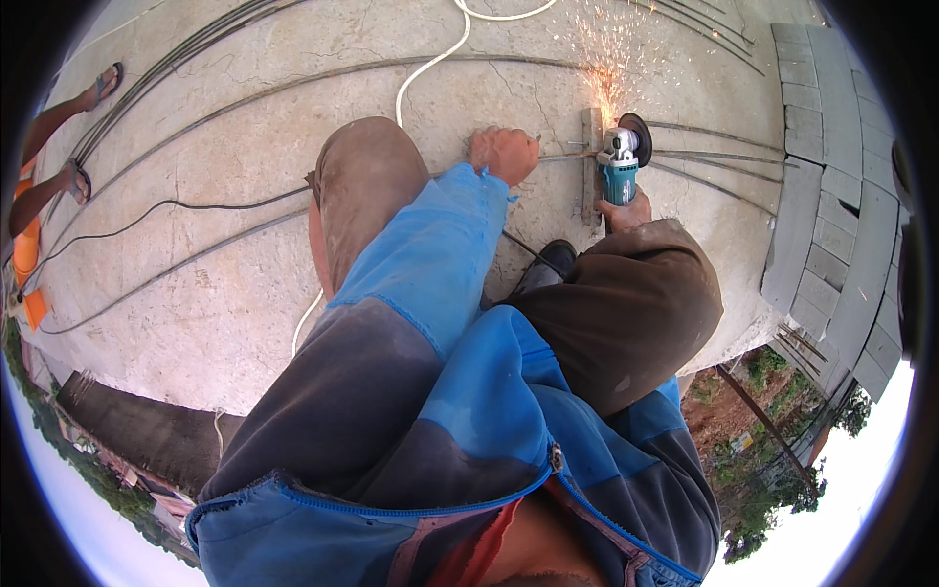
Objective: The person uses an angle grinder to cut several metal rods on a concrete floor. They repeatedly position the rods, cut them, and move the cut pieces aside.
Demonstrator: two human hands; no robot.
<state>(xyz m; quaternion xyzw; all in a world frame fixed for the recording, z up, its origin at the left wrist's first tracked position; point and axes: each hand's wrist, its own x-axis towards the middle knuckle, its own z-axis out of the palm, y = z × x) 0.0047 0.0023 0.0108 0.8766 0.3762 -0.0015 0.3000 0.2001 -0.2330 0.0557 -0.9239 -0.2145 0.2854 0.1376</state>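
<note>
My left hand [504, 155] is closed around a thin steel rod [565, 158], which runs right from my fist to a short metal bar [592, 186] lying crosswise on the concrete. My right hand [628, 210] grips the body of a teal angle grinder [619, 179]. Its dark round disc [636, 137] faces away from me, to the right of the bar. Orange sparks [606, 83] spray forward from the grinder's far end. The exact point where disc meets metal is hidden.
More long rods [719, 157] lie across the concrete floor [391, 93]. A white cable [430, 64] curves ahead and a black cord [176, 203] runs left. At the far left are another person's sandalled feet [80, 181]. Grey blocks [827, 196] line the right side, near a drop-off.
</note>
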